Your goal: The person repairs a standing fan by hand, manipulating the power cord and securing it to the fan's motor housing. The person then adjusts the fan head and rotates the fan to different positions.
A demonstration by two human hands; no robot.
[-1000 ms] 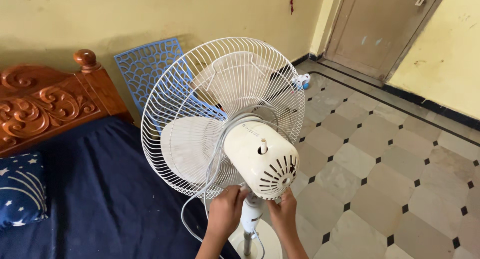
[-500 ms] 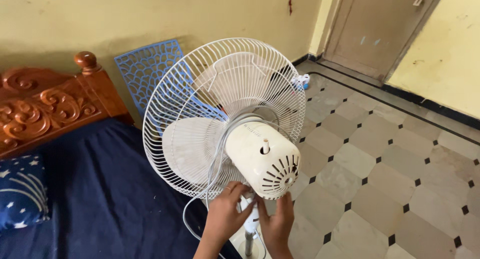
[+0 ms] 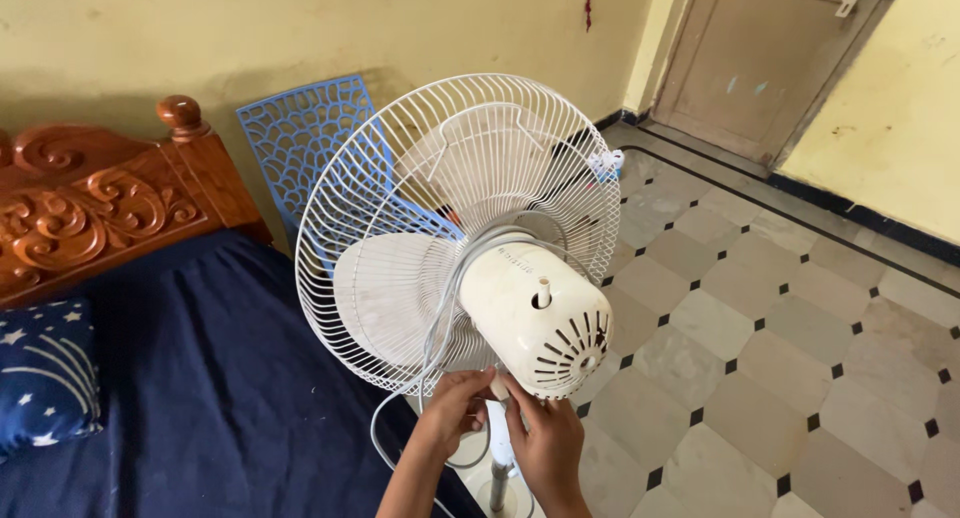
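At the bottom edge of the view, both bare hands are reaching up under the back of a white pedestal fan. The left hand [image 3: 455, 410] is curling its fingers [image 3: 478, 383] narrowly around the neck joint just beneath the motor housing [image 3: 537, 316], and the right hand [image 3: 545, 440] is pressing against the same spot from the other side, its fingers bent in close; whether either is gripping a small part there is hidden by the hands themselves. Below them the fan's pole [image 3: 499, 486] is dropping out of view, and a pale cord [image 3: 436, 338] is looping down from the motor past the left wrist.

Just above the hands the rounded motor housing is facing the camera, with vent slots on its rear and a small knob [image 3: 542, 292] sticking up on top. Beyond it the round wire guard [image 3: 380, 168] is enclosing the pale blades [image 3: 385, 290], tilted slightly away.

To the left a bed with a dark blue sheet [image 3: 190, 378] is lying alongside the fan, a star-patterned pillow [image 3: 42, 378] is resting on it, and a carved wooden headboard [image 3: 95, 203] is standing at its far end. Behind the guard a blue plastic lattice panel [image 3: 300, 138] is leaning against the yellow wall [image 3: 300, 28]. To the right the tiled floor [image 3: 800, 348] is running toward a closed brown door [image 3: 765, 58].
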